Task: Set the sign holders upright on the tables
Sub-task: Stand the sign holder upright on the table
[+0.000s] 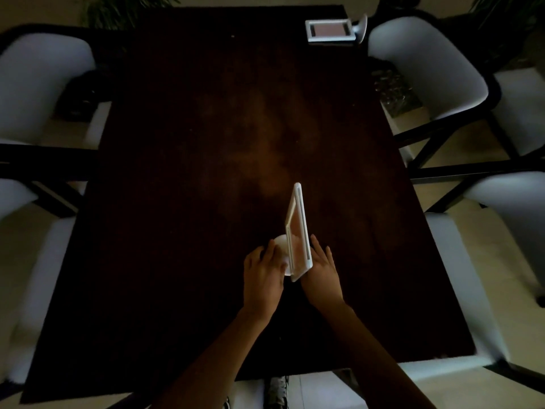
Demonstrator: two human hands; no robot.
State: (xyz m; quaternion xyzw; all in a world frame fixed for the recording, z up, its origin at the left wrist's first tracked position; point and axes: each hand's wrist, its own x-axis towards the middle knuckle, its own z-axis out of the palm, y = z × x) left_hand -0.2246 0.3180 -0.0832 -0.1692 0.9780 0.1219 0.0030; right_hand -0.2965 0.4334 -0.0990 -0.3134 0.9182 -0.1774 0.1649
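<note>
A white sign holder (298,228) stands roughly upright near the middle of the dark wooden table (191,172), seen edge-on, with its round base (280,245) on the left side. My left hand (264,276) rests on the base with fingers curled around it. My right hand (323,270) presses flat against the frame's right side. A second white sign holder (329,30) lies on its side at the table's far right corner, its round base (363,28) sticking out past the edge.
White padded chairs with black frames stand on both sides: two on the left (38,84) and two on the right (424,69). Plants (129,7) sit beyond the far edge. The room is dim.
</note>
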